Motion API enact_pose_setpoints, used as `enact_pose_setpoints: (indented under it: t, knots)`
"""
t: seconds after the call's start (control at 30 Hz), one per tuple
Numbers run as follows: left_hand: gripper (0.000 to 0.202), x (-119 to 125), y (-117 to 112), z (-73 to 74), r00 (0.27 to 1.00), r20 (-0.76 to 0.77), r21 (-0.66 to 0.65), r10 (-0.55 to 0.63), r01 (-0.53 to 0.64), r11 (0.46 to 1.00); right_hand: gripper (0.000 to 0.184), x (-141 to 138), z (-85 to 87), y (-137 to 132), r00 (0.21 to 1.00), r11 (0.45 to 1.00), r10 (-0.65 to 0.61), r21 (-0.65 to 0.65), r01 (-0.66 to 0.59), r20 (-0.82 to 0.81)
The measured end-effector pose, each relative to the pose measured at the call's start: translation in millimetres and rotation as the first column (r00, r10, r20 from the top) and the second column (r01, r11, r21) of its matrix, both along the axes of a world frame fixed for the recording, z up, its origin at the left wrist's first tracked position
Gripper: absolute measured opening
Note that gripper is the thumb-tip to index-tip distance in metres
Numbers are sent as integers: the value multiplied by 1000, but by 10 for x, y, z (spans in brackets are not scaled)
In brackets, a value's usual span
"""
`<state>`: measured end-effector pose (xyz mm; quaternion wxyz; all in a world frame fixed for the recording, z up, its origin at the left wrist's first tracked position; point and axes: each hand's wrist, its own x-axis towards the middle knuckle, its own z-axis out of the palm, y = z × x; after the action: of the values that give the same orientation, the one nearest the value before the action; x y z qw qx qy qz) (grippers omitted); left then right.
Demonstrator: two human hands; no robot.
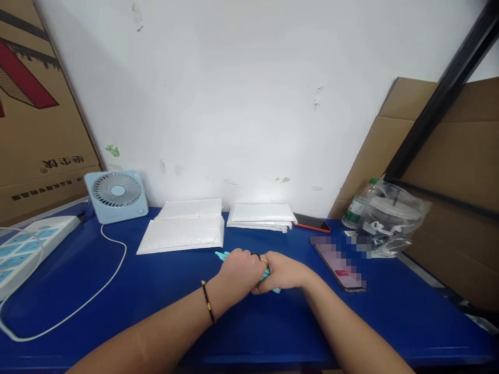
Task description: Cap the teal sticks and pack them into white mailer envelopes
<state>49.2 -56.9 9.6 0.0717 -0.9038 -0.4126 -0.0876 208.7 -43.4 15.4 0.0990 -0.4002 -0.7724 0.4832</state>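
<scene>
Both of my hands meet at the middle of the blue table, closed together around a small teal object. My left hand is curled into a fist over it, with rings on two fingers and a dark bracelet at the wrist. My right hand grips the same teal object from the right; a teal tip shows below the fingers. Most of the object is hidden by the hands, so I cannot name it exactly.
White padded mailers and a second white stack lie behind the hands. A phone lies to the right, another phone near the wall. A small fan, power strip, water bottle and plastic bag stand around.
</scene>
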Motion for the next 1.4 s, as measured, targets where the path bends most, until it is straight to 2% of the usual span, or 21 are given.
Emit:
enact_pose_setpoints:
  t: [0.03,0.1,0.17,0.27,0.33,0.37,0.43,0.47,0.5,0.57,0.6,0.67,0.77,0.87,0.93,1.0,1.1,1.17,1.2,1.33,1.4]
  knots:
    - [8,7,-29,2,999,-21,37,-42,43,998,21,-23,-43,13,998,984,44,-170,-51,-40]
    - [7,-6,-59,25,991,-80,131,-104,114,985,19,-78,-113,29,988,902,68,-415,-121,-142]
    - [11,-39,-47,70,983,-128,202,-134,158,967,19,-133,-156,35,978,873,9,-475,-110,-210]
    - [15,-117,34,157,981,-140,242,-135,166,956,19,-170,-185,55,965,931,-104,-366,9,-240]
    - [32,-228,116,196,995,-86,289,-60,83,954,21,-144,-194,96,961,960,-176,-252,120,-212]
    - [53,-314,164,200,999,-30,317,29,-18,948,22,-117,-194,123,959,964,-209,-203,170,-189]
    - [100,-542,278,167,972,10,293,234,-227,929,25,-47,-178,178,952,960,-263,-139,243,-154]
    - [112,-671,342,133,940,2,250,341,-331,910,26,-12,-161,201,947,956,-284,-121,268,-148]
    - [117,-799,408,91,898,-30,197,439,-425,883,27,19,-138,217,942,951,-302,-110,288,-149]
    - [109,-1010,531,13,814,-104,135,572,-558,819,29,66,-85,232,934,946,-320,-104,306,-156]
    - [98,-1081,580,-11,802,-114,147,586,-569,809,29,82,-62,233,932,945,-325,-106,311,-164]
    - [76,-1150,639,-7,827,-135,125,545,-532,838,30,109,-35,231,929,946,-321,-108,306,-185]
    - [52,-1122,624,132,860,-120,73,495,-490,869,31,163,-41,242,923,950,-311,-89,299,-227]
    - [40,-1031,532,328,864,15,200,503,-496,845,32,231,-52,262,918,952,-303,-43,302,-257]
    - [36,-968,461,419,877,137,285,461,-481,829,32,267,-35,265,917,954,-294,-28,298,-268]
    - [38,-917,406,452,886,223,304,407,-460,835,32,286,1,256,918,956,-289,-29,292,-273]
    - [78,-872,371,415,907,237,273,349,-407,872,32,291,69,226,914,956,-290,-37,291,-284]
    - [92,-860,372,374,918,198,260,343,-386,885,32,289,103,207,915,958,-281,-32,284,-288]
    - [89,-857,375,358,921,181,263,345,-384,885,32,287,113,200,919,961,-271,-23,277,-286]
    - [58,-859,382,347,931,175,300,320,-360,883,29,288,86,201,941,967,-232,46,250,-247]
    - [51,-866,385,356,940,185,289,288,-332,898,28,296,55,215,948,961,-242,82,263,-208]
